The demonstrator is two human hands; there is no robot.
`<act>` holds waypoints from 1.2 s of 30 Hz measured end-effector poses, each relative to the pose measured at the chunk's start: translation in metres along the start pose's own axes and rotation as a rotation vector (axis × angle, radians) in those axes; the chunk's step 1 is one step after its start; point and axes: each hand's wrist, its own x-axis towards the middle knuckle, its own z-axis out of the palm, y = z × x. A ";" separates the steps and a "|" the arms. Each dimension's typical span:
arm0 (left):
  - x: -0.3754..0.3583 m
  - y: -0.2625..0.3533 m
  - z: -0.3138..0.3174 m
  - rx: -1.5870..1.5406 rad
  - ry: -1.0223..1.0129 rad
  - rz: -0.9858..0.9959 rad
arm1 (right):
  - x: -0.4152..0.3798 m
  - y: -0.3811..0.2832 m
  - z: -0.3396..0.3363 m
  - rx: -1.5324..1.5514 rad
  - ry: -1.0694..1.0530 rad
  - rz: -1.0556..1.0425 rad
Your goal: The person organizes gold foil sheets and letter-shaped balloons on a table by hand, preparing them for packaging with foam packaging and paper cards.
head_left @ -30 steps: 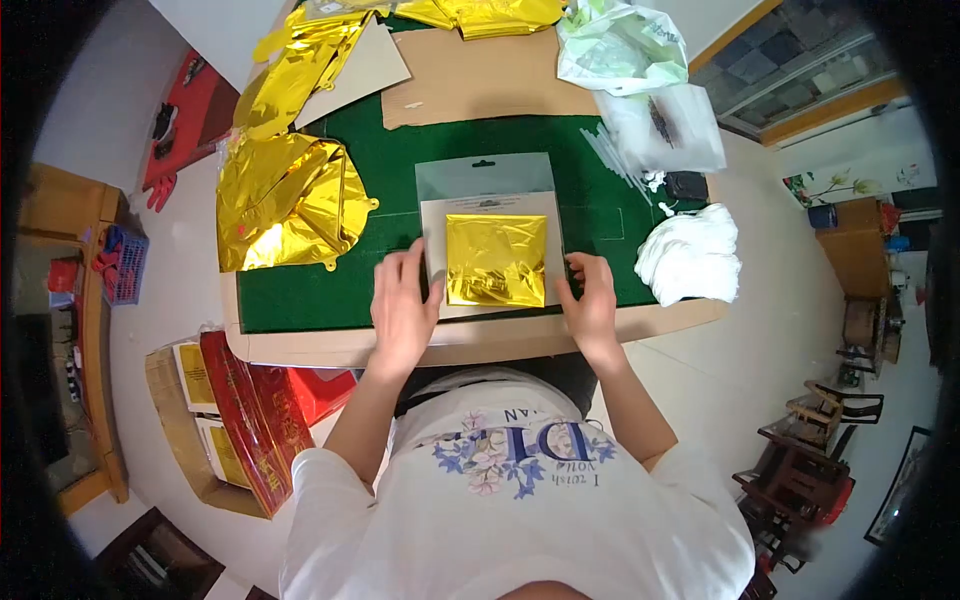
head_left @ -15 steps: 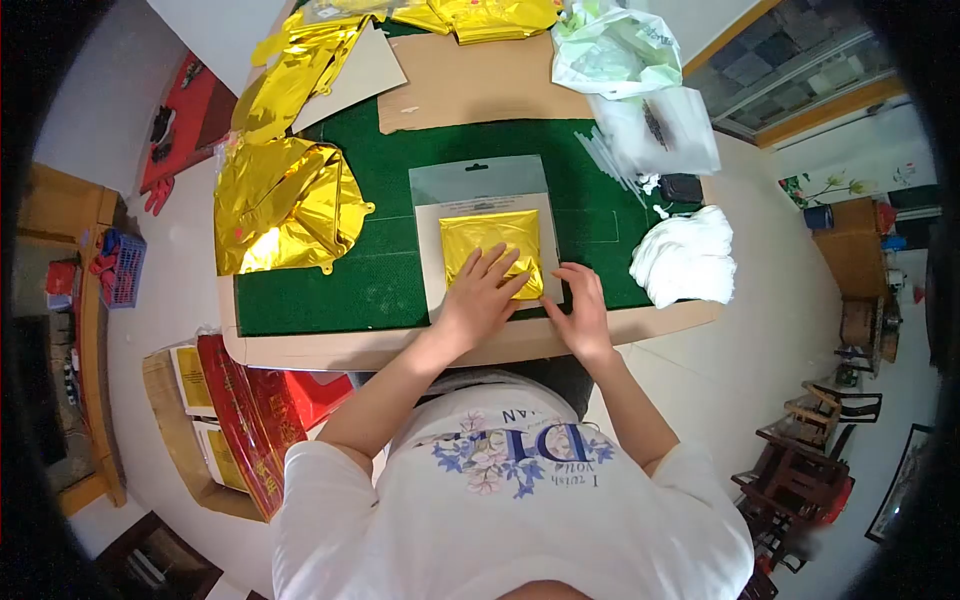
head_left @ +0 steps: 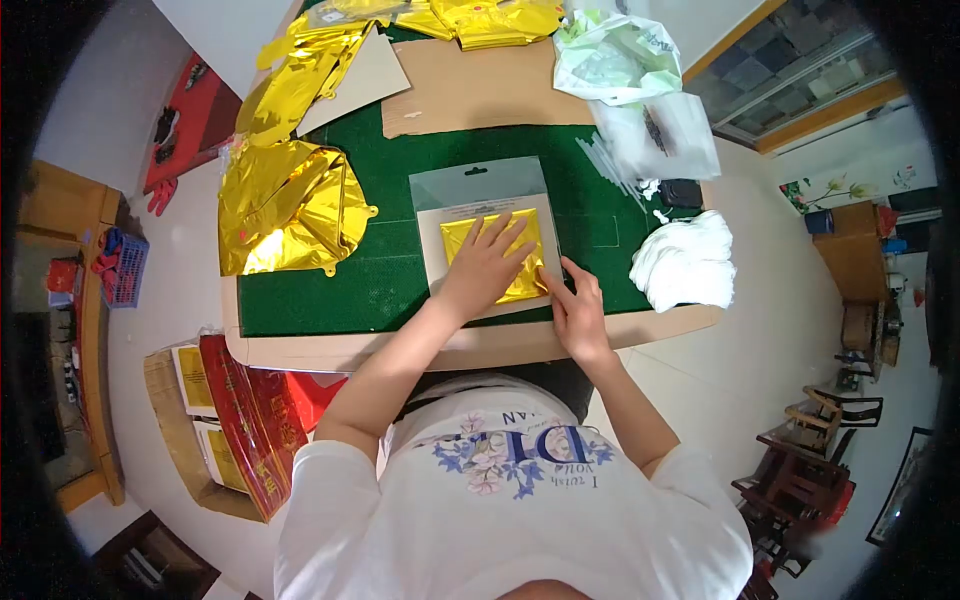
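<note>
A folded square of shiny gold foil (head_left: 522, 283) lies on a pale card inside a clear plastic sleeve (head_left: 478, 182) with a hang hole at its top. My left hand (head_left: 480, 272) rests flat on the foil, fingers spread. Beside the packet's lower right edge is my right hand (head_left: 580, 315); its thumb reaches the foil's right side and its index finger is stretched out, while the other fingers are partly bent. To the left lies a larger crumpled gold foil piece (head_left: 290, 210) with small tabs.
The green mat (head_left: 385, 285) covers a table with a tan edge (head_left: 400, 350). More gold foil (head_left: 505, 20), a brown cardboard piece (head_left: 480, 85) and a plastic bag (head_left: 615, 60) lie at the back. White cloth (head_left: 685, 260) and a black object (head_left: 682, 192) sit on the right.
My left hand has slid slightly up over the foil. My right hand's thumb has moved up along the foil's right side. The packet is nearly where it was.
</note>
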 end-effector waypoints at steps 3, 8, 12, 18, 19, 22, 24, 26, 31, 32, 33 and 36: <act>0.001 -0.004 0.009 -0.049 0.008 -0.012 | 0.003 0.000 -0.004 0.008 -0.015 0.007; -0.001 -0.004 0.012 -0.040 0.028 -0.018 | 0.016 0.004 -0.005 0.064 0.031 0.021; -0.001 -0.003 0.002 -0.072 0.054 -0.029 | 0.018 0.019 0.001 0.107 0.059 0.143; -0.041 -0.020 -0.040 -0.156 0.325 -0.660 | 0.042 0.041 0.006 0.271 0.057 0.457; -0.048 -0.024 -0.040 -0.153 0.317 -0.661 | 0.051 0.039 0.005 0.292 0.000 0.489; -0.058 -0.029 -0.041 -0.198 0.192 -0.758 | 0.058 0.041 0.018 0.328 -0.038 0.452; -0.060 -0.027 -0.044 -0.243 0.185 -0.741 | 0.057 0.047 0.028 0.233 0.002 0.255; -0.064 -0.026 -0.048 -0.294 0.158 -0.773 | 0.054 0.053 0.029 0.390 -0.084 0.393; -0.080 -0.017 -0.042 -0.736 0.252 -0.850 | 0.062 0.036 0.003 0.788 -0.257 0.806; -0.085 -0.019 -0.041 -0.737 0.251 -0.849 | 0.061 0.035 0.002 0.853 -0.227 0.826; -0.089 -0.022 -0.043 -0.983 0.259 -0.958 | 0.060 0.035 0.002 0.917 -0.198 0.842; -0.096 -0.028 -0.055 -1.300 0.237 -1.111 | 0.054 0.041 0.004 1.090 -0.160 0.896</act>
